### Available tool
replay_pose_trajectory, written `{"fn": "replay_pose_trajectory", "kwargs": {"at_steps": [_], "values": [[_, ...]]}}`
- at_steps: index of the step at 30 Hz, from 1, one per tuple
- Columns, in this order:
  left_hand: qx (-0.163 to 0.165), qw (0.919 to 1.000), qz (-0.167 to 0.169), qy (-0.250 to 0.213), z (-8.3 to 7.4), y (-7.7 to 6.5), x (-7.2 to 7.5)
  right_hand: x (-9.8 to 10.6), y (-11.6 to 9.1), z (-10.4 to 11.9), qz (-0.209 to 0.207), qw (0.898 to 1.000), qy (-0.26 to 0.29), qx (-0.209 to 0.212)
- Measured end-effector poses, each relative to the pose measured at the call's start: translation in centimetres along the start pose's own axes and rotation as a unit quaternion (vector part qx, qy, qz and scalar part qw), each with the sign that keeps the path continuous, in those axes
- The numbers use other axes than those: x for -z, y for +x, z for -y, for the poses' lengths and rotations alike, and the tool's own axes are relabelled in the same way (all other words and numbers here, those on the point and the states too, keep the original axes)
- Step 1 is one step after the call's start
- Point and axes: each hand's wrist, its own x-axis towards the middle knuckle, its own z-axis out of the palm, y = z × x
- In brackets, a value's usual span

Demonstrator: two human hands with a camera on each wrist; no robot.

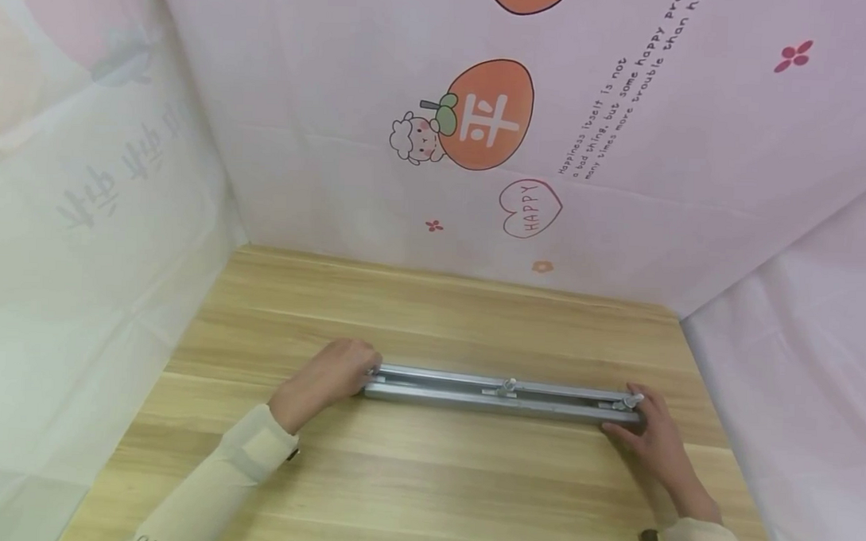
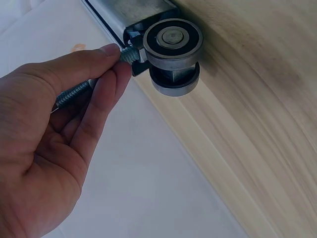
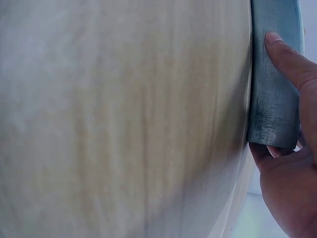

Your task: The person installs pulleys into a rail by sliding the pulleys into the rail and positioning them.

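Note:
A long grey metal channel rail (image 1: 436, 396) lies across the wooden table, its slot facing up. At its left end, my left hand (image 1: 336, 369) pinches the threaded bolt (image 2: 74, 94) of a roller trolley between thumb and fingertips. The trolley's round bearing wheels (image 2: 173, 44) sit just outside the rail's end in the left wrist view. My right hand (image 1: 656, 437) grips the rail's right end, thumb along the near side wall. Two more trolley bolts stick up from the slot, a middle bolt (image 1: 508, 386) and a right bolt (image 1: 630, 402); their wheels are hidden inside.
The wood-grain table (image 1: 433, 477) surrounds the rail. A printed pale cloth (image 1: 336, 179) rises behind the far edge, and white cloth sheets (image 1: 817, 355) hang at both sides.

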Motion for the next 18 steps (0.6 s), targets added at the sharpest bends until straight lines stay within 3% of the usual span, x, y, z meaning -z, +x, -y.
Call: {"fn": "replay_pose_trajectory", "kwargs": {"at_steps": [18], "values": [[-0.027, 0.9995, -0.017, -0.001, -1.0, 1.2, -0.7, 0.1, 0.1, 0.4, 0.006, 1.000, -0.001, -0.012]]}}
